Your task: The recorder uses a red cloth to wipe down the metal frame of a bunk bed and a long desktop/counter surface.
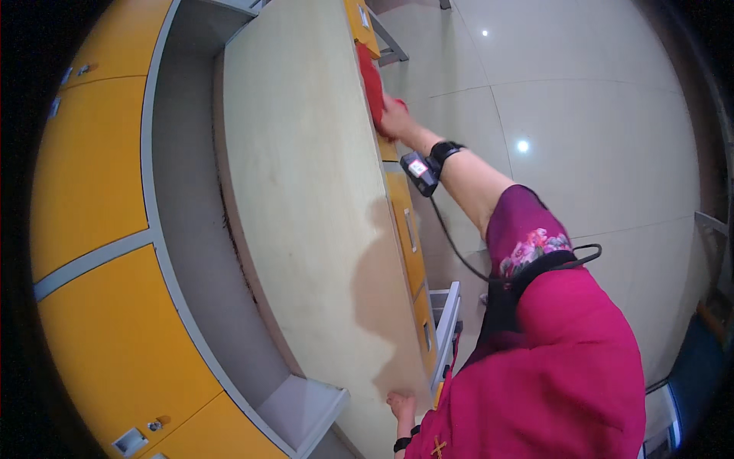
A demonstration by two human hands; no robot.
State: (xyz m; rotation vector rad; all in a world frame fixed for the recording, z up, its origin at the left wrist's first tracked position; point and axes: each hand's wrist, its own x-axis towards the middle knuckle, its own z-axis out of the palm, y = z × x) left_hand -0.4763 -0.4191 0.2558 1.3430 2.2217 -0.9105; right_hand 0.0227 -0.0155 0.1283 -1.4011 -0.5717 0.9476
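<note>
My right hand [394, 120] is reached far along the tabletop and is closed on a red cloth [371, 83]. The cloth lies pressed along the front edge of the long pale wooden tabletop [306, 176], by the yellow drawer fronts [407, 222]. Close to my body, at the bottom of the view, my left hand [401, 403] rests on the same tabletop near its front edge. Its fingers are bent over the surface, holding nothing that I can see. A strap with a small black device [420, 173] is on my right wrist, its cable running up the arm.
Yellow cabinets [99, 168] with grey frames stand along the left. Between them and the tabletop runs a grey recess [191, 183], with a small grey ledge [302, 405] at its near end. Grey metal legs [447, 321] and the tiled floor [566, 130] show to the right.
</note>
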